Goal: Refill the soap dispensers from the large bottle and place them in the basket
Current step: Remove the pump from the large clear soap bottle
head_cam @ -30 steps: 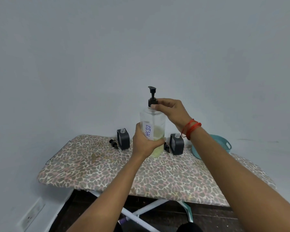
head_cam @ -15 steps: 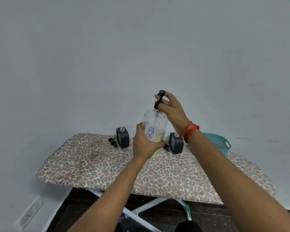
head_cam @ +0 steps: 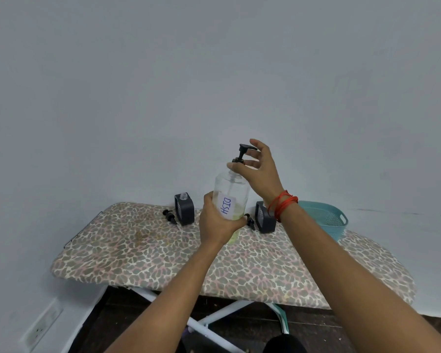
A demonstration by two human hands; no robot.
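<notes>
Large bottle [head_cam: 236, 189]: clear, held upright above the ironing board [head_cam: 163, 256], tilted slightly. Yellowish liquid in the lower part. White label [head_cam: 225, 205] reads "DISH", turned sideways.

Left hand [head_cam: 215, 222]: fingers [head_cam: 239, 221] wrapped round the bottle's lower body, clamped on it.

Right hand [head_cam: 261, 171]: thumb and one finger pinch the collar of the black pump head [head_cam: 242, 154] at the bottle neck; the other fingers are spread apart above. Red cord [head_cam: 283, 205] on the wrist.

Behind the bottle to its left: dark dispenser [head_cam: 184, 208], neck open, upright on the board, with a loose pump [head_cam: 169, 215] lying just beside it.

Behind the bottle to its right: second dark dispenser [head_cam: 264, 221], another loose pump [head_cam: 250, 221] just beside it.

Further right of the bottle: teal basket [head_cam: 326, 217] on the board.
</notes>
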